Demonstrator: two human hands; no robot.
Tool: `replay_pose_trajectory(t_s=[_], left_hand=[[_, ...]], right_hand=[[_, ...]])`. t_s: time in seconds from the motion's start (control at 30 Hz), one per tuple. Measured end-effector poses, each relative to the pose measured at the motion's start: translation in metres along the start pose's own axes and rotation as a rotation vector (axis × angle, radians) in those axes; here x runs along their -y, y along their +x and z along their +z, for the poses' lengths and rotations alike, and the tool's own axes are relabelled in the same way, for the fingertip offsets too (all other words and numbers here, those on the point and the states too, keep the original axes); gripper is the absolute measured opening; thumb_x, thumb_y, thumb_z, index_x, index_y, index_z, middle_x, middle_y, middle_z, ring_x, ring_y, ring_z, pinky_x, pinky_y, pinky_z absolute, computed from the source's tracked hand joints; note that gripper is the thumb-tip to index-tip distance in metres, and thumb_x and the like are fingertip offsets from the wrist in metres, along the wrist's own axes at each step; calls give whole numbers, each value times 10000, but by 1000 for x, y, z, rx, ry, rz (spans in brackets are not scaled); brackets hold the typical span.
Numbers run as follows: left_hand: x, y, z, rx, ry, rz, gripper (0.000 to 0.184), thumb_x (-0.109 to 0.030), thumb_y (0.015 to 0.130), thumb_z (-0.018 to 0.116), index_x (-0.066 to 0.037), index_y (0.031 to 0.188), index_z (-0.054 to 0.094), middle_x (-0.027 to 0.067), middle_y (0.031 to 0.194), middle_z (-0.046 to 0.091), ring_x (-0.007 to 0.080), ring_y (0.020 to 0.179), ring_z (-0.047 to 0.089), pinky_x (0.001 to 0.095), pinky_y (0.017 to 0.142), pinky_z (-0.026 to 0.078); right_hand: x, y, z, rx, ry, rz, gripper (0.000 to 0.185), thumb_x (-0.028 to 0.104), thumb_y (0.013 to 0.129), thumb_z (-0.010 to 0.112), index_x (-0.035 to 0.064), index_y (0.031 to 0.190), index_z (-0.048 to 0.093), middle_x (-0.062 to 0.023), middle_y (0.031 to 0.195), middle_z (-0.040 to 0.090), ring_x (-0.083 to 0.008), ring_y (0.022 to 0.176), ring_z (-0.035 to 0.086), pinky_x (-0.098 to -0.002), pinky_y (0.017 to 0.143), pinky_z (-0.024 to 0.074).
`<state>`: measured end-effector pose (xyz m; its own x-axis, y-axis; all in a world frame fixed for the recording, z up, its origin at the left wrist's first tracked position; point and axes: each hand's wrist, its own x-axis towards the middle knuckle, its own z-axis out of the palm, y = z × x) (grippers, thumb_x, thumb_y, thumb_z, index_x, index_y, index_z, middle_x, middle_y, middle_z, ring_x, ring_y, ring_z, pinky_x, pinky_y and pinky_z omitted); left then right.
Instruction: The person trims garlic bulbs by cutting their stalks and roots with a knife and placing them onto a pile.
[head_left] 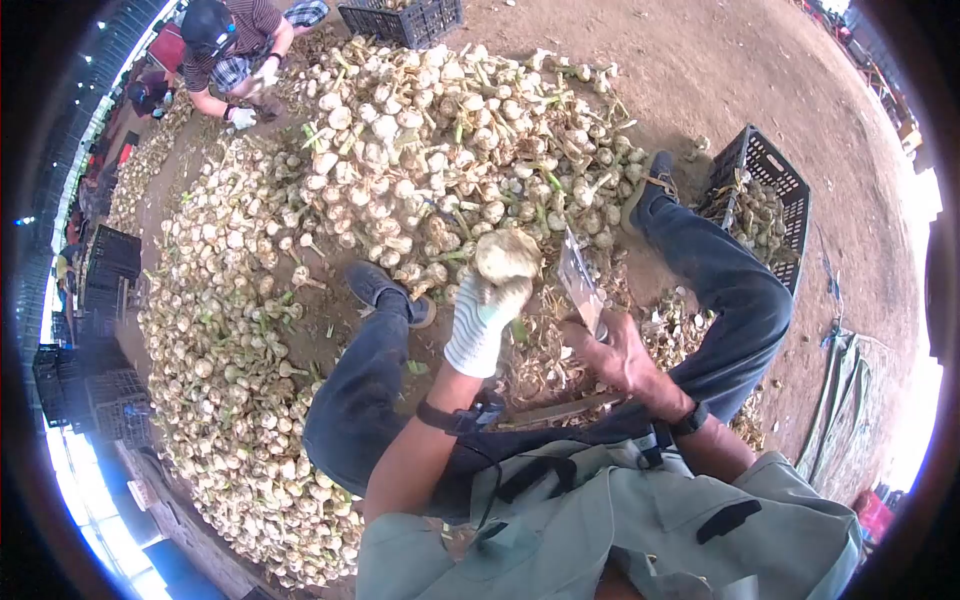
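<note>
My left hand (pixel 484 318), in a white striped glove with soiled fingers, is closed around a pale garlic bulb (pixel 507 256). The fingers partly cover the bulb. Bare and to the right of it, my right hand (pixel 621 352) grips a knife (pixel 580 280) with a broad metal blade pointing up and away from me. Its handle is mostly hidden in my fist. The blade stands apart from the bulb. Beneath both hands, dry stalk and skin trimmings (pixel 545 365) lie on the ground between my legs.
A large heap of garlic (pixel 420 130) rises ahead, and more garlic (pixel 220 370) spreads along my left. A black crate (pixel 790 185) with bulbs inside stands beyond my right knee. Another crate (pixel 405 22) is at the back. A co-worker (pixel 235 50) crouches at the upper left.
</note>
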<state>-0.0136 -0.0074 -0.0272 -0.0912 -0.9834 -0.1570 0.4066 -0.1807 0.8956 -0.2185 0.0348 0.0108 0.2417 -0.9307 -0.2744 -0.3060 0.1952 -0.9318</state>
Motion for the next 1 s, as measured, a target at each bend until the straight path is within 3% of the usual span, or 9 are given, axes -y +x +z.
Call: replay_pose_trajectory(t_s=[0.03, 0.23, 0.3, 0.33, 0.6, 0.77, 0.87, 0.93, 1.0], left_hand=[[-4, -1, -5, 80, 238, 67, 336, -239, 832, 686, -24, 1086, 637, 58, 941, 688, 94, 845, 624, 252, 735, 487], [-22, -12, 4, 226, 488, 234, 401, -164, 748, 731, -28, 1109, 619, 91, 1081, 676, 218, 994, 647, 317, 792, 507], [-7, -10, -5, 291, 1024, 862, 416, -142, 732, 725, -41, 1118, 607, 95, 1054, 672, 251, 939, 650, 344, 792, 509], [1, -14, -7, 239, 1153, 990, 410, -166, 734, 726, -82, 1119, 613, 82, 1048, 662, 258, 914, 637, 384, 801, 497], [11, -27, -26, 313, 1370, 750, 394, -323, 792, 691, -172, 1150, 625, 26, 1106, 643, 244, 1018, 593, 447, 866, 457], [35, -23, -41, 331, 1486, 951, 402, -324, 822, 662, -172, 1191, 612, 19, 1127, 640, 240, 1053, 589, 441, 909, 457], [30, -26, -40, 416, 1469, 735, 399, -303, 833, 652, -172, 1206, 605, 21, 1155, 632, 236, 1070, 585, 441, 917, 460], [35, -23, -41, 406, 1466, 777, 396, -303, 836, 650, -172, 1206, 604, 22, 1160, 630, 234, 1070, 585, 437, 919, 461], [42, -19, -45, 379, 1462, 864, 389, -302, 841, 645, -173, 1206, 603, 24, 1170, 626, 231, 1071, 585, 430, 923, 464]], right_hand=[[-3, 4, -6, 3, -116, -40, 311, 246, 830, 673, -52, 914, 649, -124, 668, 639, -152, 622, 612, -353, 592, 484], [22, 9, -16, 45, -526, -265, 293, 235, 708, 694, -45, 727, 610, -227, 617, 595, -397, 613, 625, -428, 583, 498], [24, 11, -13, 53, -561, -297, 299, 239, 700, 697, -43, 696, 600, -218, 588, 580, -399, 593, 617, -432, 577, 497], [32, 10, -13, 85, -581, -303, 297, 238, 700, 698, -44, 693, 604, -220, 581, 576, -398, 588, 616, -432, 570, 495], [35, 16, -5, 154, -425, -325, 297, 232, 702, 693, -57, 700, 624, -241, 568, 560, -408, 568, 609, -434, 537, 486], [38, 17, -5, 168, -399, -305, 309, 238, 704, 694, -64, 709, 632, -244, 556, 552, -399, 563, 613, -429, 541, 492], [39, 18, -7, 195, -424, -275, 315, 243, 704, 698, -65, 703, 632, -245, 554, 554, -398, 573, 618, -428, 543, 496], [40, 18, -9, 249, -395, -237, 222, 118, 711, 674, -68, 829, 647, -230, 624, 583, -340, 575, 631, -373, 552, 474], [36, 18, -6, 214, -363, -248, 255, 177, 706, 688, -68, 758, 638, -235, 588, 571, -363, 571, 628, -397, 548, 487]])
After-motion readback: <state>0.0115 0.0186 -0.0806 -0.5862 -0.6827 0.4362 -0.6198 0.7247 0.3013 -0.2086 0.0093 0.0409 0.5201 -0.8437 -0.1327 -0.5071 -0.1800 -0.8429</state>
